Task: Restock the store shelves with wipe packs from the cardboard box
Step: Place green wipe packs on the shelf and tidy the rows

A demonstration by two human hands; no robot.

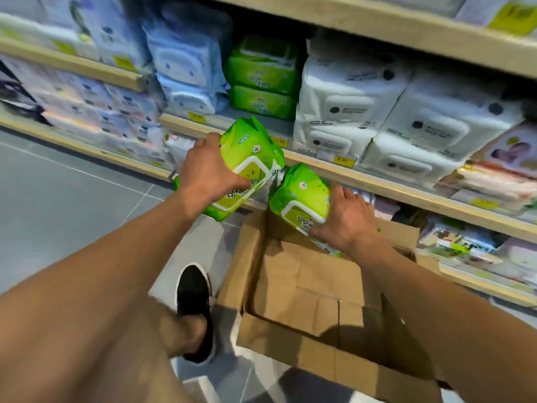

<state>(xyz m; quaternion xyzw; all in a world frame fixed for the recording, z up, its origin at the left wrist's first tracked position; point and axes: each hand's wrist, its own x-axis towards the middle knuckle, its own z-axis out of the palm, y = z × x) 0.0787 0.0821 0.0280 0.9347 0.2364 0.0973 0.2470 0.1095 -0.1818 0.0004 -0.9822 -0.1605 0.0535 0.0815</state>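
My left hand (207,173) grips a green wipe pack (250,158), raised in front of the wooden shelf edge (377,184). A second green wipe pack (300,196) is held by my right hand (345,219) just above the far rim of the open cardboard box (305,289) on the floor. As far as I can see inside, the box holds no packs. On the shelf behind, a stack of matching green packs (261,80) stands between blue packs (186,68) and white packs (351,103).
Shelves run from left to right, filled with white, blue and pastel packs; yellow price tags (344,160) sit on the edges. A lower shelf (465,245) holds mixed packs. My black shoe (193,301) stands on the grey tiled floor left of the box.
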